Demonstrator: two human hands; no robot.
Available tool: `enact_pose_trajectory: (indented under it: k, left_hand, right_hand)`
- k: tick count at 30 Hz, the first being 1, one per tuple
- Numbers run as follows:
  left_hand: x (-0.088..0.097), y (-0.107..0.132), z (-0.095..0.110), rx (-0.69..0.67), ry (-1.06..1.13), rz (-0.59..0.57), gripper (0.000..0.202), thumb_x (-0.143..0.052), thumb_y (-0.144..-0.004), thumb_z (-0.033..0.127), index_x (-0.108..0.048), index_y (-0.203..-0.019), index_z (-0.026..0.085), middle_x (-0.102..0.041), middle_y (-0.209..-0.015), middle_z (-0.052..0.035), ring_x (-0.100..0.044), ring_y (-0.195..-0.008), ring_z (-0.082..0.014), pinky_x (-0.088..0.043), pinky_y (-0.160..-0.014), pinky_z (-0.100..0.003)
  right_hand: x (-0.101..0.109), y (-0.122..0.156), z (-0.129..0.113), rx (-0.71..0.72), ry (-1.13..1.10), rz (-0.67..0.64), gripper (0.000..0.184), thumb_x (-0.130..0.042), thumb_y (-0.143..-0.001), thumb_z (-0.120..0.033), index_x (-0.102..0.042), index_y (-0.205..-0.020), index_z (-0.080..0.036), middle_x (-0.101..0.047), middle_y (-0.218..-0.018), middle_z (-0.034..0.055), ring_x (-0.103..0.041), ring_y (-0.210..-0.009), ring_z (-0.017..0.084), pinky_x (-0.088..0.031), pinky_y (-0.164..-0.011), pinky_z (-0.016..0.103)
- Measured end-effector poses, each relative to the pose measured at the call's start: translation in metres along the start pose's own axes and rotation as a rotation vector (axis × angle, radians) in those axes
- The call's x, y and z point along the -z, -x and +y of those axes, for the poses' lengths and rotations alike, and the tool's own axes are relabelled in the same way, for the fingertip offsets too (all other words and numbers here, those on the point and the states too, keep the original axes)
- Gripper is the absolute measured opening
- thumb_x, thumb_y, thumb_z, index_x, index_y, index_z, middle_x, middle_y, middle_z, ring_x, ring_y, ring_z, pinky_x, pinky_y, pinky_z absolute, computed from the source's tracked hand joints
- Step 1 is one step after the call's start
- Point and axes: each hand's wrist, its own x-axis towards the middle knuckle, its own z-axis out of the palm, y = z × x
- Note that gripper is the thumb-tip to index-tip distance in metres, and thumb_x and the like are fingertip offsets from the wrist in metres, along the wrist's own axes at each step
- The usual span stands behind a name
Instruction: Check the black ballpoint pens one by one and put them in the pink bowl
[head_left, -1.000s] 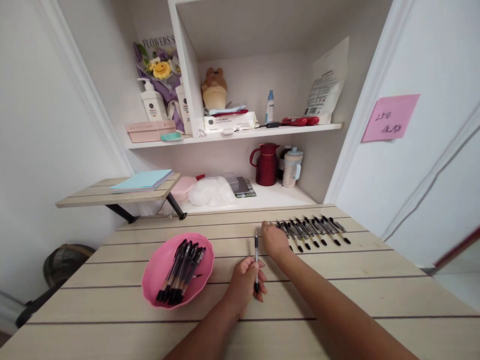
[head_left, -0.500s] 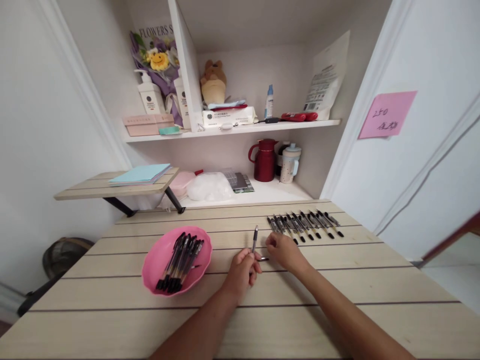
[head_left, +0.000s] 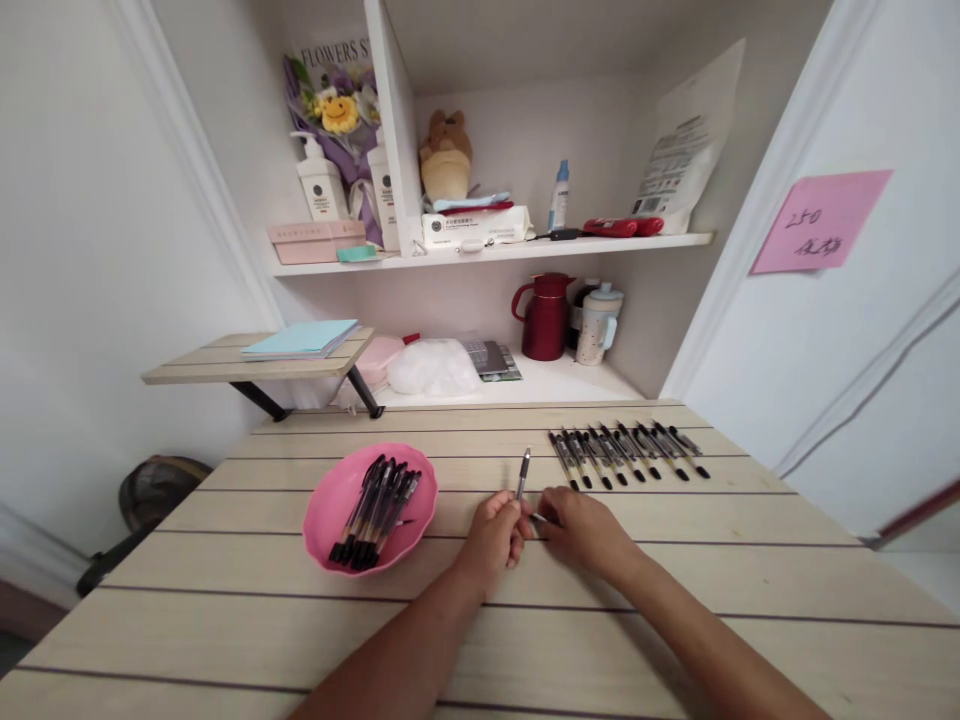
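Wide slatted table in pale wood-look board (head_left: 780, 580), dark seams running across. Behind it, a white open-fronted cabinet (head_left: 652, 243).

To the left on the table: pink bowl with a scalloped rim (head_left: 321, 520), holding a loose sheaf of black-ended pens (head_left: 379, 510), their thick ends toward the person. To the right: side-by-side row of clear-barrelled black pens (head_left: 628, 452), thin ends toward the cabinet.

Hands near centre, close together, between bowl and row. Left hand (head_left: 493, 535): fingers curled, thumb and fingers clamped on a slim pen with a dark grip and silver tip (head_left: 523, 472), tip pointing away, leaning slightly right. Right hand (head_left: 589, 530): fingers bent, fingertips at a small dark sliver-like piece (head_left: 538, 518) just beside the left fingers; whether they grip it, cannot tell.

Judgement on handling: hold the slim pen by its barrel, firm enough to stop rolling, and leave the tip free. Pinch the small piece lightly, near its end, both wrists low and steady over the table.
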Motion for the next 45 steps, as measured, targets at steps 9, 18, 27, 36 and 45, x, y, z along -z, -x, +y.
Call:
enact_pose_trajectory:
  k: [9,18,27,36,45]
  left_hand:
    - [-0.003,0.004,0.0,0.054,-0.148,-0.087,0.025,-0.044,-0.075,0.031,-0.056,-0.084,0.012,-0.05,-0.053,0.0035,-0.025,-0.033,-0.0016,-0.013,-0.037,-0.018]
    - [-0.004,0.005,0.001,0.049,-0.228,-0.107,0.024,-0.042,-0.076,0.031,-0.057,-0.083,0.013,-0.049,-0.052,0.0036,-0.025,-0.036,-0.0031,-0.015,-0.04,-0.019]
    - [-0.002,0.002,-0.005,0.015,-0.236,-0.113,0.025,-0.044,-0.075,0.032,-0.057,-0.084,0.012,-0.049,-0.052,0.0033,-0.026,-0.039,-0.0045,-0.018,-0.043,-0.019]
    - [0.001,0.0,-0.011,-0.088,-0.4,-0.103,0.026,-0.039,-0.077,0.026,-0.059,-0.086,0.012,-0.046,-0.053,0.0043,-0.034,-0.047,-0.0071,-0.027,-0.051,-0.02]
    - [-0.002,0.004,-0.013,-0.211,-0.514,-0.03,0.02,-0.038,-0.078,0.021,-0.056,-0.076,0.014,-0.046,-0.054,0.0034,-0.038,-0.051,-0.0086,-0.028,-0.052,-0.02]
  right_hand:
    - [0.027,-0.013,0.022,-0.197,-1.392,0.457,0.037,-0.069,-0.061,-0.037,-0.054,-0.091,-0.022,-0.048,-0.062,-0.0045,-0.046,-0.053,0.009,-0.034,-0.047,0.022]
    - [0.026,-0.006,0.016,-0.197,-1.367,0.362,0.034,-0.071,-0.062,-0.036,-0.058,-0.089,-0.019,-0.053,-0.064,-0.0027,-0.047,-0.052,0.008,-0.035,-0.046,0.021]
    - [0.013,0.0,0.005,-0.186,-1.302,0.177,0.037,-0.071,-0.06,-0.039,-0.057,-0.085,-0.017,-0.051,-0.058,-0.0033,-0.047,-0.05,0.009,-0.033,-0.044,0.021]
    - [0.009,0.001,0.001,-0.184,-1.306,0.172,0.035,-0.072,-0.058,-0.039,-0.058,-0.082,-0.018,-0.05,-0.058,-0.0057,-0.048,-0.05,0.008,-0.035,-0.046,0.022]
    - [0.005,0.003,-0.008,-0.22,-1.335,0.192,0.038,-0.072,-0.056,-0.04,-0.056,-0.082,-0.018,-0.05,-0.057,-0.0058,-0.047,-0.048,0.008,-0.035,-0.045,0.021]
